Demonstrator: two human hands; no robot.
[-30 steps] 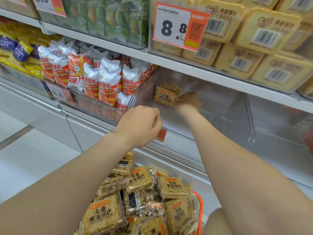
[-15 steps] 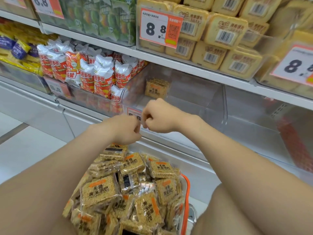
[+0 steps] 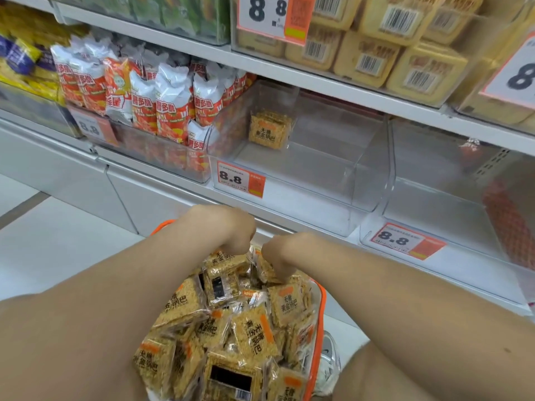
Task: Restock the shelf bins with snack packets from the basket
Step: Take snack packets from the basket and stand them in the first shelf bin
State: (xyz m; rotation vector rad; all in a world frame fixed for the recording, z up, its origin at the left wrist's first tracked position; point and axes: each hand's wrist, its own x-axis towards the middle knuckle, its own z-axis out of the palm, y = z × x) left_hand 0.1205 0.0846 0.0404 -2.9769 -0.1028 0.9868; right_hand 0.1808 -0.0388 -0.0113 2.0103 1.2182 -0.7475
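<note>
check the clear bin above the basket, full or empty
Nearly empty: the clear bin holds only a small cluster of snack packets at its back left; its remaining floor shows bare.

Basket (image 3: 320, 314) of packets (image 3: 254, 334) sits before the shelf (image 3: 289, 224); one stack (image 3: 269, 131) stands in the middle bin (image 3: 370, 175).

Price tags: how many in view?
5. Upper row: centre tag; right-edge tag, cut off. Lower row: left tag, middle tag, right tag. Others may sit out of frame.
</note>
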